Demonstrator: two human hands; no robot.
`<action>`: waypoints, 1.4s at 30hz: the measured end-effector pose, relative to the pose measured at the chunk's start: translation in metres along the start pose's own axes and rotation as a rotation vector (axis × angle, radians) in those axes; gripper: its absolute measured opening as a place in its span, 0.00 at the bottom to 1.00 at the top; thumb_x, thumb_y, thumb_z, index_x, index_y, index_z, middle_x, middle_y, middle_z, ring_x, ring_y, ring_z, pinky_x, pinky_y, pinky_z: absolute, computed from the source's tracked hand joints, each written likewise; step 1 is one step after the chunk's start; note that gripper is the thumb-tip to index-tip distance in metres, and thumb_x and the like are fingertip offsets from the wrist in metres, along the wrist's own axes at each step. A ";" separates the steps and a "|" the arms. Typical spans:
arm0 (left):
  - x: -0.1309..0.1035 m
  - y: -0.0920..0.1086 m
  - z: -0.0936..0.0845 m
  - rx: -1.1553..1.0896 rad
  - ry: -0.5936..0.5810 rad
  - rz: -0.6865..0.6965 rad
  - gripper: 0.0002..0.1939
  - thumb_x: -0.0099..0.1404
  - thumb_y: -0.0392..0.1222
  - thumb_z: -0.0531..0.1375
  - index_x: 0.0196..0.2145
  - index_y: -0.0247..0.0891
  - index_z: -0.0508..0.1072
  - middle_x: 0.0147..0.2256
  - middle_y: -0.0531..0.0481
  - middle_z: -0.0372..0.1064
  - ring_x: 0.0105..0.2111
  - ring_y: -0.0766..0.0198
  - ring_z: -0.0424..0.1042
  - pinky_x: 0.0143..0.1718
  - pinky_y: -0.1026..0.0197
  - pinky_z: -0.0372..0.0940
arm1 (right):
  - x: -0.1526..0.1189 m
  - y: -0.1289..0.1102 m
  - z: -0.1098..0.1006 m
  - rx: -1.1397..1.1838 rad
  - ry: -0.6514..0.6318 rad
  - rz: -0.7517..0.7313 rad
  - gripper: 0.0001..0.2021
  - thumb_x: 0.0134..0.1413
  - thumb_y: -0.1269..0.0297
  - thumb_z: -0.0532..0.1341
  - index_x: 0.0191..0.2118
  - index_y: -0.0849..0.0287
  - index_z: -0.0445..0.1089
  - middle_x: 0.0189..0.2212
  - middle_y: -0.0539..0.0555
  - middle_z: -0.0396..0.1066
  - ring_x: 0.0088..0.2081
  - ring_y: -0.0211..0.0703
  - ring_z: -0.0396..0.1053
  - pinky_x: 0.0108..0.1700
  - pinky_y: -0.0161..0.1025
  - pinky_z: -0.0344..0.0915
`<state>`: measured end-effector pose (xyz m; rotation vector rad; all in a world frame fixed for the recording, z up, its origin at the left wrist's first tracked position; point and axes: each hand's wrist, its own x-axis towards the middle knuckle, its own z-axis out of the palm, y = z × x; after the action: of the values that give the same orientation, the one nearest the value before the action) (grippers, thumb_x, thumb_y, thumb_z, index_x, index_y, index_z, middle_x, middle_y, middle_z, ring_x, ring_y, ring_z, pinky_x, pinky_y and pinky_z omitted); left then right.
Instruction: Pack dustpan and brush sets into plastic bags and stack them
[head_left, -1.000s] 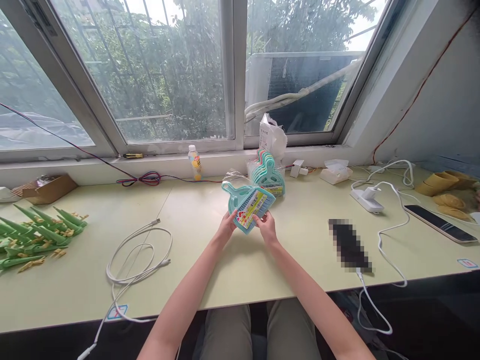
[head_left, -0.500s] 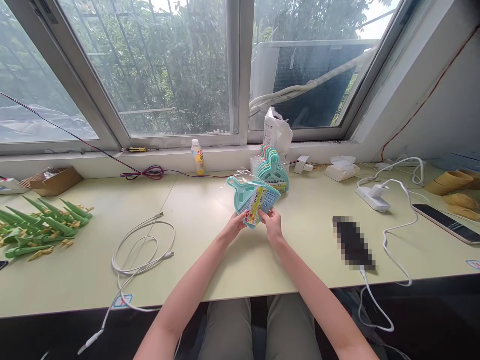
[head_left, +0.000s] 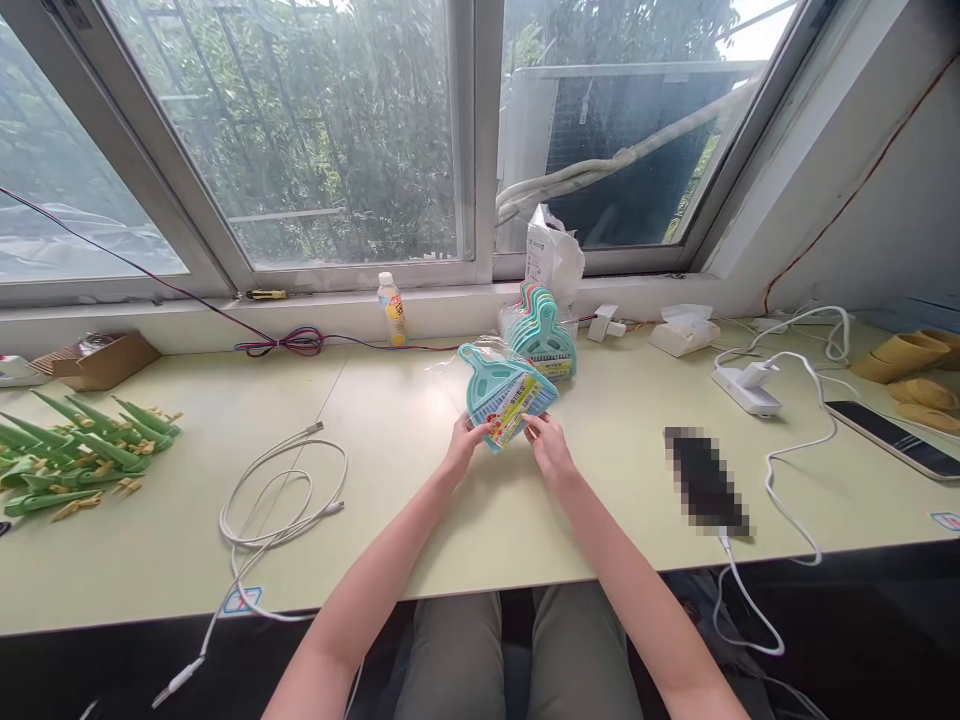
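A teal mini dustpan and brush set (head_left: 484, 385) in clear plastic wrap is held above the table, its handle tilted up and to the left. A yellow printed label (head_left: 517, 405) runs across its front, over blue bristles. My left hand (head_left: 462, 447) pinches the lower left edge, thumb on the front. My right hand (head_left: 551, 448) grips the lower right edge, also with the thumb in front. The fingers behind the set are hidden. Just beyond it, a row of wrapped dustpan sets (head_left: 551, 335) in teal, red and pale colours stands upright.
Coiled white cables (head_left: 281, 500) and several green pointed pieces (head_left: 82, 445) lie left. A juice bottle (head_left: 392, 312) stands by the window. A blurred dark device (head_left: 706, 480), power strip (head_left: 750, 392), tissue pack (head_left: 681, 332) and phone (head_left: 900, 440) are right.
The held dustpan set has turned, and its label now shows broader and more slanted. My hands sit slightly farther apart on its lower edges. The view has shifted slightly.
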<state>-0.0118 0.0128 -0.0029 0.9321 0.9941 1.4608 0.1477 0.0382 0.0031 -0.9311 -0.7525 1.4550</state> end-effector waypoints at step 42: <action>-0.018 0.004 0.020 -0.169 -0.105 -0.099 0.35 0.54 0.56 0.73 0.55 0.40 0.73 0.58 0.39 0.73 0.62 0.37 0.68 0.64 0.39 0.64 | 0.012 0.002 -0.004 0.185 0.091 0.051 0.11 0.41 0.70 0.74 0.33 0.57 0.76 0.38 0.56 0.82 0.49 0.54 0.80 0.51 0.45 0.80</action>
<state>0.0074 -0.0032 0.0071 0.8171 0.8155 1.3756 0.1504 0.0498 -0.0025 -0.8732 -0.5210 1.4889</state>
